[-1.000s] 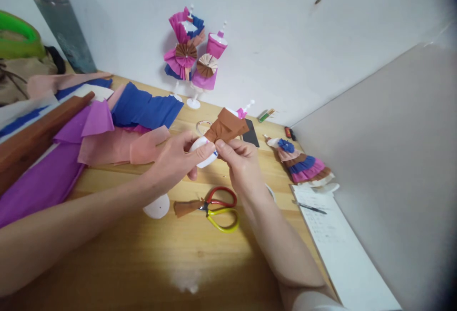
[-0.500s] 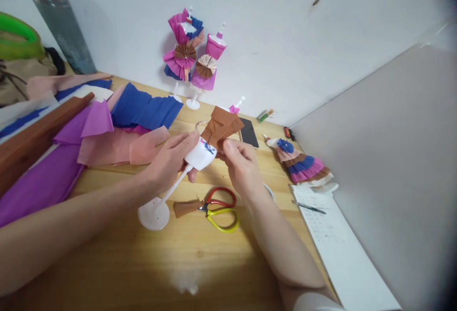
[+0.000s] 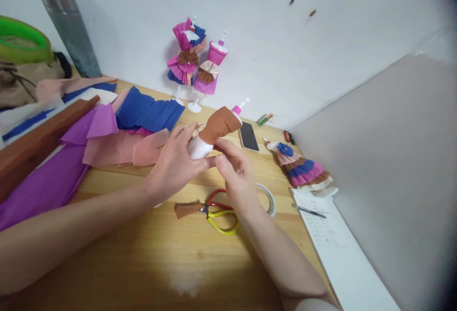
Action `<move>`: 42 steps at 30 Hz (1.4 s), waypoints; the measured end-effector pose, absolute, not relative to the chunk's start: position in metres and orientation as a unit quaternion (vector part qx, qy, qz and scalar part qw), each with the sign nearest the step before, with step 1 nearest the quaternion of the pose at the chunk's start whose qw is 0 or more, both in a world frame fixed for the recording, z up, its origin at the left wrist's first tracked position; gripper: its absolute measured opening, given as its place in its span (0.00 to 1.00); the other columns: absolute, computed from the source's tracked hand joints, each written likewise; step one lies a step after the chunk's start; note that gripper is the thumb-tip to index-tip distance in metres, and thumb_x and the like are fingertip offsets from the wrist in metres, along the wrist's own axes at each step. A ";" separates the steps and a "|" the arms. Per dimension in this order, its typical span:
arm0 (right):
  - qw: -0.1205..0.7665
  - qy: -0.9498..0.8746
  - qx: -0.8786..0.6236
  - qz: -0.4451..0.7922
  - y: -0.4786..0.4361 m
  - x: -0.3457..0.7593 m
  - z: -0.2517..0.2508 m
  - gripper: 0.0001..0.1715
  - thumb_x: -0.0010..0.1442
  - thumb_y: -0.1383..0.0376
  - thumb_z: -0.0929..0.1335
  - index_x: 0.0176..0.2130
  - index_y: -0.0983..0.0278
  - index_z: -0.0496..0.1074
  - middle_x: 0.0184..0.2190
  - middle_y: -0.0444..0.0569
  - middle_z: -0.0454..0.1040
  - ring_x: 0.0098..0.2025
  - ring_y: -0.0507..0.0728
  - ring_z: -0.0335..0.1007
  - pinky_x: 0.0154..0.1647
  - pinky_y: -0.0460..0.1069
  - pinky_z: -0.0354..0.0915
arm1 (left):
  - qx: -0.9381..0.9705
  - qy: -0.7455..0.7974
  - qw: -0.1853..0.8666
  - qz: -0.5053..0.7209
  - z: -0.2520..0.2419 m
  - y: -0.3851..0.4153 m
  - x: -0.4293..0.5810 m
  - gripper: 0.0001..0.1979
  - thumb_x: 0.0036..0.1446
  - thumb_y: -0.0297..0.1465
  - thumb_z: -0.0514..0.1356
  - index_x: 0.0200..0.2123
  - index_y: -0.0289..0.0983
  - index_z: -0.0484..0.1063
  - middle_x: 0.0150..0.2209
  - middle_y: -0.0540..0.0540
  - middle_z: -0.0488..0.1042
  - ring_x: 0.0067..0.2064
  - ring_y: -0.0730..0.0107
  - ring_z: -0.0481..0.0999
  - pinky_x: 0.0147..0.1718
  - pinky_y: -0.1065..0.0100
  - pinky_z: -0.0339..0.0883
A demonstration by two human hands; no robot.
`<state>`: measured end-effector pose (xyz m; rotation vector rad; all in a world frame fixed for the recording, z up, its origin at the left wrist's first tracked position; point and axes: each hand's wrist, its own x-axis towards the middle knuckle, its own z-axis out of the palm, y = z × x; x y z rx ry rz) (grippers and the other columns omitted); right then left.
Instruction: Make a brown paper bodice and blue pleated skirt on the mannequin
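A miniature dress form [image 3: 200,148] leans to the upper right, its white lower body bare. Brown crepe paper [image 3: 222,123] wraps smoothly around its torso, below a pink neck with a white finial. My left hand [image 3: 174,159] is closed around the white lower part, thumb across the front. At the paper's lower edge, my right hand [image 3: 237,170] has curled fingers against the underside of the form, its thumb close to my left thumb. Below lie scissors [image 3: 223,220] with red and yellow handles, their blades by a brown paper scrap [image 3: 187,210].
Crepe paper sheets, among them a blue piece [image 3: 150,111], are spread on the left. Two dressed forms [image 3: 187,59] stand by the wall. On the right are a phone [image 3: 249,136], a tape roll [image 3: 272,201], a layered-dress form [image 3: 303,166] and a paper sheet [image 3: 342,244] with a pen.
The form has turned, so its marked white side and loose brown paper ends are out of sight and smooth paper faces me. My left hand has shifted its grip; the stand's base is mostly hidden.
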<state>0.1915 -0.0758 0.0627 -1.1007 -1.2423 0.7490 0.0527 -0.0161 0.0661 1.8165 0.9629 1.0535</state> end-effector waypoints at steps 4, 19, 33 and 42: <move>0.655 -0.471 -0.467 0.361 -0.072 0.187 0.055 0.21 0.51 0.54 0.77 0.43 0.58 0.75 0.43 0.48 0.78 0.46 0.58 0.74 0.42 0.52 0.72 | 0.770 0.381 0.339 0.383 0.070 -0.026 0.057 0.27 0.50 0.32 0.66 0.53 0.34 0.67 0.42 0.43 0.68 0.48 0.57 0.70 0.48 0.56 0.70; 0.635 -0.458 -0.426 0.453 -0.067 0.201 0.061 0.18 0.54 0.50 0.73 0.37 0.60 0.78 0.32 0.46 0.78 0.33 0.55 0.72 0.37 0.51 0.70 | 0.648 0.326 0.556 0.406 0.066 -0.015 0.049 0.25 0.59 0.42 0.62 0.56 0.37 0.68 0.47 0.42 0.75 0.38 0.66 0.78 0.31 0.67 0.72; 0.545 -0.632 -0.500 0.231 -0.082 0.199 0.081 0.12 0.66 0.60 0.66 0.39 0.61 0.78 0.32 0.46 0.75 0.35 0.53 0.69 0.37 0.48 0.67 | 0.700 0.301 0.508 0.403 0.085 -0.023 0.044 0.12 0.58 0.40 0.62 0.33 0.35 0.75 0.29 0.49 0.75 0.32 0.69 0.74 0.30 0.70 0.67; 0.501 -0.704 -0.479 0.155 -0.082 0.207 0.088 0.11 0.67 0.60 0.64 0.37 0.61 0.74 0.33 0.48 0.73 0.36 0.56 0.69 0.42 0.52 0.68 | 0.640 0.255 0.612 0.388 0.080 -0.027 0.049 0.11 0.55 0.37 0.64 0.27 0.36 0.73 0.26 0.49 0.74 0.37 0.62 0.77 0.39 0.63 0.72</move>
